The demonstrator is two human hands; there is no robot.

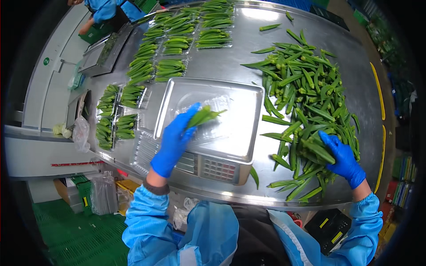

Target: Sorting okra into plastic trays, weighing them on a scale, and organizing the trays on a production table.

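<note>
My left hand (178, 138), in a blue glove, grips a few okra pods (203, 116) over the steel pan (243, 129) of a weighing scale. Beneath those pods a clear plastic tray (213, 133) lies on the pan, partly hidden by the hand. The scale's keypad (219, 170) faces my body. On the right, my gloved right hand (344, 163) is closed around several okra pods (318, 149) at the near side of a large loose okra pile (299, 83). Its fingertips are partly covered by the pods.
Filled okra trays (171, 71) stand in rows at the back left of the steel table (246, 56), with more trays (106, 129) at its left edge. Stacked clear plastic trays (144, 153) sit left of the scale. Another person's arm (96, 20) holds a green crate at the upper left.
</note>
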